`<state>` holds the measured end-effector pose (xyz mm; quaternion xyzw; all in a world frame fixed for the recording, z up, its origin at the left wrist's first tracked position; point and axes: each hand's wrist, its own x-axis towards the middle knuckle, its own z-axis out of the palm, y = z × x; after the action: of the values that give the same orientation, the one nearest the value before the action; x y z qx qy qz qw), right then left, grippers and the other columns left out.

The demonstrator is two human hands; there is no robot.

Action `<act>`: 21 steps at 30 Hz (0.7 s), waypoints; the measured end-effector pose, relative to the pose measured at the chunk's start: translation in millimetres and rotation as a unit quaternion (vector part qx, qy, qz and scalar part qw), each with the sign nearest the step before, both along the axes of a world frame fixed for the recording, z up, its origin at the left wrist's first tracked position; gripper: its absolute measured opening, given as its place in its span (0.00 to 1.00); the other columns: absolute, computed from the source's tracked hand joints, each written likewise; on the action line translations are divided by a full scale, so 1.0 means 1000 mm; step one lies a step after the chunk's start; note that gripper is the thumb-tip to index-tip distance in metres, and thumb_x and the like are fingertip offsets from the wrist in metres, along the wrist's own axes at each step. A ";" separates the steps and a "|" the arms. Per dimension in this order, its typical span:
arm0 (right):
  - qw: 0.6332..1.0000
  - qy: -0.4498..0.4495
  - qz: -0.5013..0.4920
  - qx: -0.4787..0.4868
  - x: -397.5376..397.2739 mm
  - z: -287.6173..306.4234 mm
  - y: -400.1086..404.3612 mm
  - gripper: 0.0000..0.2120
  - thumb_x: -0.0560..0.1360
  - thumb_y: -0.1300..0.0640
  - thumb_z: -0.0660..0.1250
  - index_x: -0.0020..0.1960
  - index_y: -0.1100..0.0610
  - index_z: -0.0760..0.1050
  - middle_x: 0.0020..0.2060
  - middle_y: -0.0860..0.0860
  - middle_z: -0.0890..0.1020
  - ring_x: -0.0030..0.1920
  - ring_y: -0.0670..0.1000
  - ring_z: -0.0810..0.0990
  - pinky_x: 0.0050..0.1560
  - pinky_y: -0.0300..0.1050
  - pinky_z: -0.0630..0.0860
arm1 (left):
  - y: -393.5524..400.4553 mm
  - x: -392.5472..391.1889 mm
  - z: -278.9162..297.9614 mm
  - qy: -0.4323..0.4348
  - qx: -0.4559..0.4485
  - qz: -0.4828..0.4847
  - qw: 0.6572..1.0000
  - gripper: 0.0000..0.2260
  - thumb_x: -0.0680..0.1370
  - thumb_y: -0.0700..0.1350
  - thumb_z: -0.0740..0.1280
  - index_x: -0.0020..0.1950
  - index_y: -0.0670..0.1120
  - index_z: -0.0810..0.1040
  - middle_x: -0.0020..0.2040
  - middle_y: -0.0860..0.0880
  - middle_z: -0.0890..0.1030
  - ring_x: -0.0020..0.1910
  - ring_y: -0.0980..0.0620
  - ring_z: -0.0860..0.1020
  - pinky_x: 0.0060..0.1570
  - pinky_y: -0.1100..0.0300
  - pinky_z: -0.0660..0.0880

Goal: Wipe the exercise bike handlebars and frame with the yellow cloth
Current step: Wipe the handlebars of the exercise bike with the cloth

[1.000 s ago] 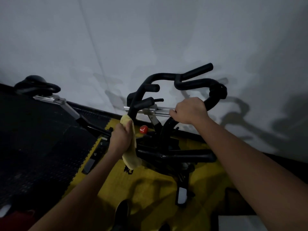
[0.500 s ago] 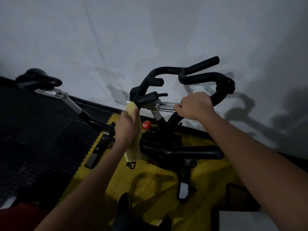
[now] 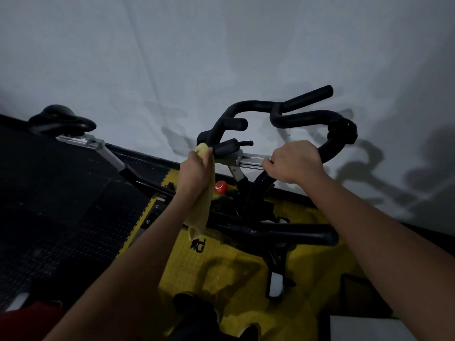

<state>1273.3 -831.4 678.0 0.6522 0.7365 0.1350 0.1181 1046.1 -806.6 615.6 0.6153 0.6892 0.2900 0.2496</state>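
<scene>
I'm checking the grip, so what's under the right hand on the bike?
The right hand curls over the black handlebar beside the silver rail. The bar shows above and below the fist; the stretch beneath the palm is covered.

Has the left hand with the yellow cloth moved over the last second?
Yes. The left hand with the yellow cloth has risen from beside the red knob to the short grip of the handlebars.
</scene>
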 end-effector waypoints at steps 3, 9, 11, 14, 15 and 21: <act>1.000 -0.003 0.000 0.001 0.000 0.000 -0.001 0.29 0.80 0.42 0.44 0.37 0.56 0.76 0.31 0.52 0.76 0.30 0.52 0.72 0.32 0.42 0.67 | -0.011 -0.004 -0.006 -0.007 -0.013 0.002 1.000 0.23 0.82 0.64 0.55 0.53 0.44 0.71 0.36 0.51 0.75 0.33 0.56 0.75 0.28 0.66 0.65; 1.000 0.006 -0.001 0.016 0.002 -0.004 0.000 0.30 0.80 0.42 0.44 0.36 0.56 0.77 0.29 0.51 0.77 0.30 0.52 0.74 0.33 0.42 0.68 | -0.074 -0.011 -0.036 -0.085 -0.044 0.048 0.994 0.19 0.83 0.60 0.55 0.55 0.44 0.70 0.38 0.48 0.78 0.31 0.54 0.77 0.25 0.66 0.69; 1.000 0.010 0.001 0.015 0.002 -0.005 0.001 0.30 0.80 0.42 0.44 0.35 0.56 0.77 0.29 0.51 0.76 0.30 0.52 0.74 0.33 0.43 0.69 | -0.085 -0.011 -0.039 -0.102 -0.065 0.060 0.991 0.18 0.83 0.59 0.54 0.57 0.44 0.69 0.42 0.47 0.78 0.35 0.53 0.78 0.28 0.63 0.70; 1.000 0.014 0.006 0.019 0.002 -0.006 0.001 0.30 0.80 0.43 0.44 0.35 0.57 0.76 0.29 0.51 0.76 0.31 0.52 0.74 0.34 0.43 0.70 | -0.076 -0.010 -0.034 -0.077 -0.037 0.054 0.995 0.19 0.84 0.57 0.55 0.59 0.41 0.70 0.41 0.48 0.78 0.35 0.53 0.77 0.28 0.63 0.68; 1.000 0.016 0.008 0.021 0.001 -0.006 0.000 0.29 0.80 0.43 0.44 0.34 0.57 0.75 0.29 0.51 0.76 0.31 0.52 0.74 0.34 0.43 0.70 | -0.071 -0.010 -0.029 -0.061 -0.026 0.046 0.997 0.19 0.84 0.57 0.54 0.58 0.41 0.70 0.40 0.49 0.77 0.34 0.54 0.77 0.28 0.64 0.67; 1.000 0.018 0.007 0.020 0.000 -0.003 0.000 0.28 0.81 0.43 0.45 0.31 0.56 0.70 0.28 0.51 0.75 0.29 0.51 0.72 0.32 0.42 0.66 | -0.010 0.002 0.007 0.013 -0.007 -0.008 1.000 0.20 0.84 0.60 0.49 0.54 0.45 0.70 0.37 0.51 0.75 0.33 0.56 0.74 0.28 0.63 0.64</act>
<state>1273.7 -831.3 674.8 0.6515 0.7403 0.1391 0.0906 1048.0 -816.3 622.6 0.6226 0.6896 0.2750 0.2475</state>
